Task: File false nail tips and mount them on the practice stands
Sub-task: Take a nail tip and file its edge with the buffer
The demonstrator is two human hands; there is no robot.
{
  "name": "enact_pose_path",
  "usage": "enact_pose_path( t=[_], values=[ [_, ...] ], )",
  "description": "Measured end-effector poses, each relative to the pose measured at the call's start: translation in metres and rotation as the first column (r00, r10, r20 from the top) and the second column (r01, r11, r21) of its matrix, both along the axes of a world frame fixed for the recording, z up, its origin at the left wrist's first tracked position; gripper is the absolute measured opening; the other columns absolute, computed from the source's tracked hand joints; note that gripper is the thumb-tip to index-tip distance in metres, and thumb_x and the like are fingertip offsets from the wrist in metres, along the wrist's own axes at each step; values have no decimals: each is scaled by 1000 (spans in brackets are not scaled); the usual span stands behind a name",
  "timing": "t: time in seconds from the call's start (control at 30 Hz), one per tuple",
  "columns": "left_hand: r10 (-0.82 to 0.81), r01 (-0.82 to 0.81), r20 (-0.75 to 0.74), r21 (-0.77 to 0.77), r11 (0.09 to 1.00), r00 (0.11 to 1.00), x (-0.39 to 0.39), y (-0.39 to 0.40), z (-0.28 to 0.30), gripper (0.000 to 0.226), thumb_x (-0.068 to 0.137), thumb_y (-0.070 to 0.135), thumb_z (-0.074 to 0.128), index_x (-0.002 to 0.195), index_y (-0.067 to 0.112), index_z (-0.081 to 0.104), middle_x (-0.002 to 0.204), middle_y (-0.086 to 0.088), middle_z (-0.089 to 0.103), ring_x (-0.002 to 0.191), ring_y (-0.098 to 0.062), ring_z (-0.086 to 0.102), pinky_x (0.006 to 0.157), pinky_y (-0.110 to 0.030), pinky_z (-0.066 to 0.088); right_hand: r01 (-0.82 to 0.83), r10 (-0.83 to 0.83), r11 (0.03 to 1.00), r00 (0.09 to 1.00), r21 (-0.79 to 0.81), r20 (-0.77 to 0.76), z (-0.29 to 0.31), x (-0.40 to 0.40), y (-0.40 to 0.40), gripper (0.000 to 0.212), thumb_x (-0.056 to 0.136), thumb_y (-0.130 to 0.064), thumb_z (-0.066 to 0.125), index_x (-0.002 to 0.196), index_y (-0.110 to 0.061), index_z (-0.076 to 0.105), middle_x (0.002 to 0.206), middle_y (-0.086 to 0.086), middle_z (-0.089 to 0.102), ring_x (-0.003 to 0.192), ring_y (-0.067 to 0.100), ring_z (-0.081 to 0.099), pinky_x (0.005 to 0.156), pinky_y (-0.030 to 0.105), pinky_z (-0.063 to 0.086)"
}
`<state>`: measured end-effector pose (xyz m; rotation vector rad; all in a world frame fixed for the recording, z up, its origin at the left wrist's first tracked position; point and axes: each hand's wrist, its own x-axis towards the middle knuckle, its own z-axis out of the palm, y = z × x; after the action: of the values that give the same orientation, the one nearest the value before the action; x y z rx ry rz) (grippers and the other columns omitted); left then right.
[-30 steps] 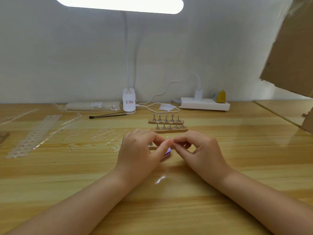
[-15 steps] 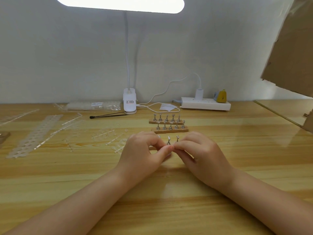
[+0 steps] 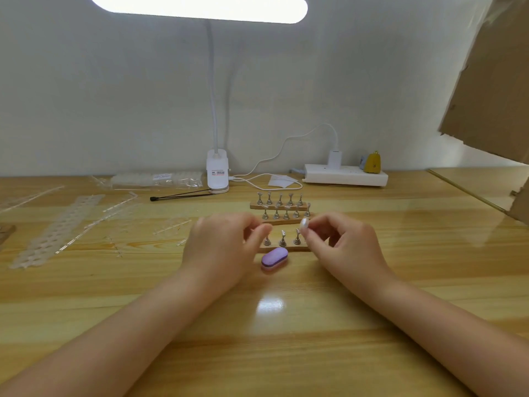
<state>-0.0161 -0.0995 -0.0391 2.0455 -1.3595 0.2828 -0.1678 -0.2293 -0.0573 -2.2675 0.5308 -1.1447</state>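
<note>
A clear nail tip (image 3: 304,224) is pinched in the right hand (image 3: 343,242), just above the nearest stand strip (image 3: 286,247). The left hand (image 3: 223,245) is seen beside it, fingers loosely curled, nothing held. A purple buffer block (image 3: 274,258) is parked on the worktop (image 3: 286,339) just nearer.

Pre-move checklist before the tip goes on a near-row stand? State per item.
1. Nail tip held: ok, the right hand pinches it between thumb and fingertip.
2. Tip filed enough: cannot tell, too small to see the edge.
3. Free stand on the near row: ok, the three posts in view look bare; the rest is hidden behind the hands.
4. Left hand out of the way: not ok, it hovers at the row's left end, fingers curled, holding nothing visible.
5. Purple buffer block set down: ok, it lies on the table in front of the row.
</note>
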Motion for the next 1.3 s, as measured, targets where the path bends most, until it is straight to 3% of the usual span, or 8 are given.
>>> enact_pose_path(
  t=[0.17,0.3,0.47,0.7,0.8,1.07,1.17,1.3],
  values=[
    [269,-368,304,343,864,914,39,4,10,27,95,46,45,103,27,62,103,7,65,99,-22,58,82,-32,40,105,-92,973,993,205,-71,-2,-2,-14,10,85,-31,70,78,-25,72,69,-6,67,63,5,58,62,27,48],
    [296,-433,327,520,736,897,51,4,11,39,89,60,47,102,26,62,104,4,63,100,-23,57,81,-33,40,195,-156,965,965,177,-213,-4,-2,-23,16,82,-44,70,74,-30,73,66,-7,60,61,9,50,56,28,39],
    [287,-442,345,559,702,893,48,4,13,45,84,61,51,63,22,44,70,5,48,76,-22,51,68,-30,38,203,-128,953,941,223,-313,-5,0,-25,15,80,-44,72,66,-40,71,69,-21,68,71,0,60,60,25,38],
    [271,-423,334,580,696,903,46,5,17,37,85,61,52,96,27,64,98,5,62,96,-22,58,80,-32,44,222,-156,961,927,164,-342,-6,1,-24,22,71,-53,75,84,-36,71,62,-11,59,60,3,54,56,27,40],
    [266,-416,328,586,695,907,44,5,15,36,90,53,49,72,23,56,75,4,55,80,-21,53,73,-31,40,219,-164,970,910,106,-380,-6,1,-21,31,68,-60,75,87,-38,65,64,-10,58,62,3,55,55,26,39],
    [315,-531,559,278,801,767,42,8,19,44,97,25,40,54,15,35,54,3,36,60,-22,39,68,-30,27,269,-249,963,880,-6,-404,-6,1,-18,33,76,-53,73,97,-32,58,68,-8,58,66,6,55,58,28,44],
    [294,-314,524,-52,948,799,38,9,18,47,95,25,35,54,10,51,53,-4,51,52,-26,46,60,-32,32,239,-236,971,943,-15,-234,-3,-1,-9,22,80,-42,72,84,-26,58,60,-7,55,58,8,54,55,30,45],
    [166,-5,550,-282,960,819,14,4,15,38,93,24,43,70,12,70,76,-1,72,59,-27,61,61,-33,42,-100,103,984,995,148,-13,3,0,12,24,90,-33,63,72,-18,68,56,1,60,50,9,51,52,32,44]
  ],
)
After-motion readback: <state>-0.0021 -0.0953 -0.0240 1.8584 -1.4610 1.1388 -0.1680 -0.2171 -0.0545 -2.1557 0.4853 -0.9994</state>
